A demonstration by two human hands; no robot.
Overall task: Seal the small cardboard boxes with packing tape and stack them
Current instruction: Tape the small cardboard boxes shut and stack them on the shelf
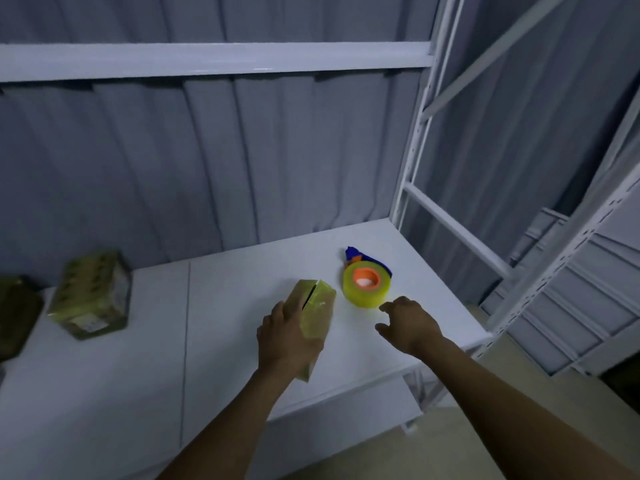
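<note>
Meanwhile, the left hand [289, 336] grips a small box [317, 304], seam gaping; the right hand [408, 323], fingers spread, hovers beside the tape roll [367, 289]. Holding flaps flush should help.

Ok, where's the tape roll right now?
Head view: the tape roll lies flat on the white table, right of centre, just right of the small box that the left hand grips, and just beyond the right hand, untouched.

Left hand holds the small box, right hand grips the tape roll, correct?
Not quite. The head view shows the right hand open beside the tape roll, not gripping it. The left hand does hold the small box.
</note>
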